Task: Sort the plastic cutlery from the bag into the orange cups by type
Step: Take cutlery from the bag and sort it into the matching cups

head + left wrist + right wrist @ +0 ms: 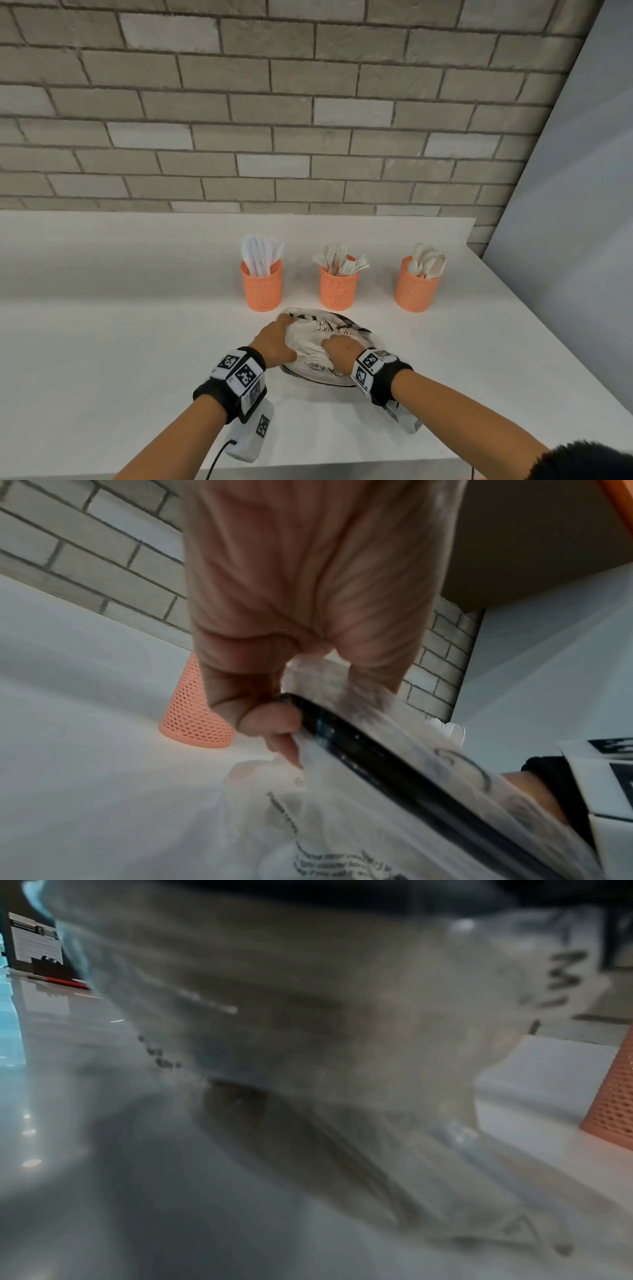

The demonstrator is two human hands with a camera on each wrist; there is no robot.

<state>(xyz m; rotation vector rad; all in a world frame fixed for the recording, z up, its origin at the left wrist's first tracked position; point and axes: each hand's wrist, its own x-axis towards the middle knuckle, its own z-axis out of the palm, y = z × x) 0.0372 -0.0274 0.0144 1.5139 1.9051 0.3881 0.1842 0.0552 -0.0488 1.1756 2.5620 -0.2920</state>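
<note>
Nearest the viewer, both forearms carry black wristbands with square-coded white tags (239, 371) and reach forward over the white counter (102, 342).

The clear plastic bag (342, 327), printed with dark lettering and edged with a black strip, lies on the counter and serves as the reference point. The left hand (274, 342) is at the bag's left edge; in the left wrist view its fingers (270, 723) are curled and pinch the bag's black-edged rim. The right hand (339, 354) lies on the bag's near right part, fingers bent down into the film; whether it is gripping cutlery or only the film cannot be told, since the right wrist view is blurred. White plastic cutlery (310, 353) shows through the bag between the two hands.

Beyond the bag stand three orange mesh cups in a row. The left cup (262, 287), beyond the bag's left edge, holds knives. The middle cup (339, 289), directly beyond the bag, holds forks. The right cup (416, 291), beyond and right of the bag, holds spoons.

Farthest back, a grey brick wall (274, 102) rises behind the cups.
</note>
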